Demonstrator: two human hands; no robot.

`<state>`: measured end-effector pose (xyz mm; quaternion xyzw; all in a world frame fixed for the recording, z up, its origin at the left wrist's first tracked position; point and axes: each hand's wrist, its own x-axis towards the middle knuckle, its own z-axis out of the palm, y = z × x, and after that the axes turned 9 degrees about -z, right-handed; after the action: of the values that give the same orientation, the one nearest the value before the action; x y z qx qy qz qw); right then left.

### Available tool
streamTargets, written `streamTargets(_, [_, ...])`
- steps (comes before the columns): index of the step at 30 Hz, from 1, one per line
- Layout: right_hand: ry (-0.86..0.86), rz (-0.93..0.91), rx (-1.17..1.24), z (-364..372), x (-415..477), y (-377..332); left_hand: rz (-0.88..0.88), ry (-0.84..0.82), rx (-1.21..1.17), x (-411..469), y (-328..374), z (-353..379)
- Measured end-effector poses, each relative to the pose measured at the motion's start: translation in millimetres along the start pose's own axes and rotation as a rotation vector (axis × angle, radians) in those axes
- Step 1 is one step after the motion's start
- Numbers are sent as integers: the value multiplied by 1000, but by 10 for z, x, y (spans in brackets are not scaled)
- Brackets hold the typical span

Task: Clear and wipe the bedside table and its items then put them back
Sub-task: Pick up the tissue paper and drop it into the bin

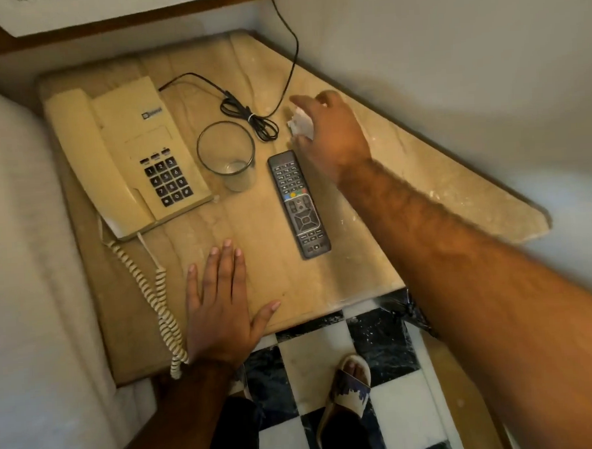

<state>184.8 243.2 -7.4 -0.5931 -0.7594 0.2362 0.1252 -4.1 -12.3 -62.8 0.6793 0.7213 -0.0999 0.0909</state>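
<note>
The beige marble bedside table point(256, 278) carries a cream corded phone point(119, 154) at the left, an empty clear glass point(226, 156) in the middle and a black remote point(298, 203) to its right. A bundled black cable point(247, 113) lies behind the glass. My right hand point(331, 133) reaches over the far right of the top, its fingers closed around a crumpled white tissue point(298, 123) just beyond the remote's top end. Near the front edge, my left hand point(220, 307) rests flat on the table with its fingers spread, beside the phone's coiled cord point(154, 293).
A white bed point(23, 273) borders the table on the left, and a white wall point(450, 61) runs along its right side. Below the front edge lies a black-and-white checkered floor point(312, 360), with my sandalled foot point(348, 389) on it.
</note>
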Motion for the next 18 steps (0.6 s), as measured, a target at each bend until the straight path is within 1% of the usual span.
streamTargets(2, [-40,17,-94,54,71,50,-1,1,0,-2,0,3])
streamTargets(3, [-9,55,-78,30,33,87,0,4,-1,-1,-6,5])
streamTargets(6, [203,169,75,-208,-415,249,0,19,-5,-2,-21,24])
streamTargets(8, [329,245,175,-471,-1001,365,-7,19,-11,-4,-6,29])
streamTargets(10, [389,380,216,-654,-1718,555,-5,18,-16,-7,2,35])
streamTargets(13, [362,662,133,-627,-2749,1040,-10,40,-28,-5,1,43])
streamTargets(15, [322,816,121,-513,-3184,1372,-10,72,-32,-3,9,50])
streamTargets(18, [183,877,145,-379,-3427,1734,-13,101,-43,-3,14,57])
